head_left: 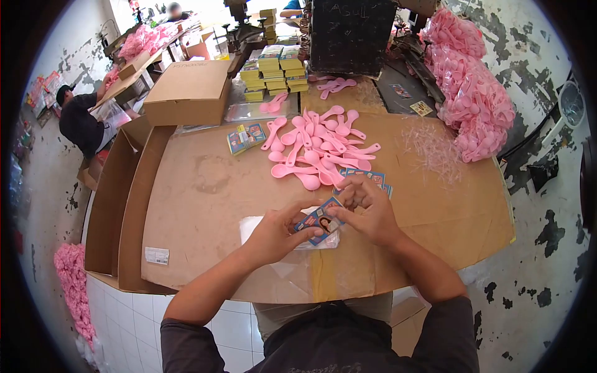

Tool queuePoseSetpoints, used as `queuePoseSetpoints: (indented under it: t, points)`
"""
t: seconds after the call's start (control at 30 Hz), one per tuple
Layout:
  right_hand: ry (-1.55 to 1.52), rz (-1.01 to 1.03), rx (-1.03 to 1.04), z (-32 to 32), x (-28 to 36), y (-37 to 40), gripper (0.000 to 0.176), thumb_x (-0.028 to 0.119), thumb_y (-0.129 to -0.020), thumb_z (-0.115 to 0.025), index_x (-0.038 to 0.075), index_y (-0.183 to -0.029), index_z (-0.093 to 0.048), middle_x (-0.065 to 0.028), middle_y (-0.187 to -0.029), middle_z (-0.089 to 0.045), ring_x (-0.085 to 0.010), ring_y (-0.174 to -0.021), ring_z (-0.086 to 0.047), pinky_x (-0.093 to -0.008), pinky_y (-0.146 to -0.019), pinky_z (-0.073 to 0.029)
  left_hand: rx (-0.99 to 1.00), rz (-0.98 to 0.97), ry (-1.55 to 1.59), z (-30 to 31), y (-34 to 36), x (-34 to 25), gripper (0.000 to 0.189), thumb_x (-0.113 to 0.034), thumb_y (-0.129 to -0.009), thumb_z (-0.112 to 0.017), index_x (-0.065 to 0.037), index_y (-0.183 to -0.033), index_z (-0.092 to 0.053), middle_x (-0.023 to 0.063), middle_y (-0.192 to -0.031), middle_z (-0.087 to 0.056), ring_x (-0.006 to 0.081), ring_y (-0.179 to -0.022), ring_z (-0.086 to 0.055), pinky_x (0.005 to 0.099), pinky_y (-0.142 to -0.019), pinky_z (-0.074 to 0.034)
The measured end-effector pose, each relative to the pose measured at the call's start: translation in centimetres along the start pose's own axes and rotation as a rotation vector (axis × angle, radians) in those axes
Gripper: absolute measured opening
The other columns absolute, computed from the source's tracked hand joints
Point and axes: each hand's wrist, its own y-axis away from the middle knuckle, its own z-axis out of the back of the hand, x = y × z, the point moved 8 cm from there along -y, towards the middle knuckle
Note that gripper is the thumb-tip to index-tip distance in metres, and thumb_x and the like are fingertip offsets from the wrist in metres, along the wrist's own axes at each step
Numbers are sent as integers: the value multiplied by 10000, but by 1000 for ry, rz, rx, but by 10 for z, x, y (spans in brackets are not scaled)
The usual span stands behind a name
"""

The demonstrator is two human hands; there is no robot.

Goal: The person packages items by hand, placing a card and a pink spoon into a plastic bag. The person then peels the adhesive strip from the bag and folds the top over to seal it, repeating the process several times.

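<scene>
Between my two hands is a blue printed card [319, 221] with a picture on it, held tilted above the cardboard-covered table. My left hand [277, 231] pinches its lower left end, thumb on top. My right hand [368, 211] grips its upper right end between thumb and fingers. Beneath the card lies a stack of clear plastic bags [252, 227], partly covered by my hands. More blue cards [372, 176] lie just beyond my right hand. A heap of pink plastic spoons [320, 146] spreads past them, and a small pile of cards [246, 138] sits to its left.
A closed cardboard box [186, 87] stands at the back left, beside stacked card bundles [272, 65]. Bagged pink spoons [466, 87] pile up at the right. Clear plastic scraps [432, 149] lie near them. An open carton [118, 211] borders the left edge. A co-worker [81, 121] sits far left.
</scene>
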Motion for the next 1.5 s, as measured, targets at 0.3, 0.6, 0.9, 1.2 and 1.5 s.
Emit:
queuePoseSetpoints:
  t: [0.3, 0.6, 0.9, 1.2, 1.5]
  points:
    - [220, 221, 236, -11, 13, -11, 230, 250, -969, -715, 33, -1046, -720, -91, -1043, -674, -218, -974, -626, -353, -865, -499, 22, 70, 172, 0, 2, -3, 537, -90, -999, -689, -72, -1488, -468, 95, -994, -767, 90, -908, -691, 277, -793, -562]
    - [947, 288, 47, 2, 3, -45, 326, 162, -901, -690, 9, -1186, -656, -171, -1141, -651, -339, -1066, -624, -449, -958, -495, -82, -16, 321, 11, -1, 2, 447, -85, -1018, -663, -3, -1427, -501, 73, -1050, -735, 85, -921, -674, 262, -792, -568]
    - [370, 119, 4, 37, 47, -31, 123, 56, -969, -639, -2, -1058, -700, -69, -974, -636, -142, -846, -605, -286, -769, -489, -93, -7, 356, 20, 6, -14, 528, -68, -998, -690, -47, -1451, -418, 99, -994, -750, 96, -895, -702, 263, -752, -566]
    - [207, 265, 22, 47, 60, -16, 114, 66, -1004, -618, 20, -1065, -703, -18, -945, -634, -105, -852, -571, -273, -750, -461, -64, 31, 331, 14, 3, -12, 562, -71, -987, -710, -68, -1472, -426, 123, -983, -760, 113, -902, -709, 275, -760, -567]
    - [293, 242, -27, 40, 68, -18, 166, 68, -941, -722, 30, -1103, -716, -22, -946, -694, -98, -815, -607, -266, -722, -493, -12, 51, 223, 8, 2, -1, 544, -82, -999, -694, -29, -1489, -463, 75, -988, -767, 46, -863, -654, 238, -742, -526]
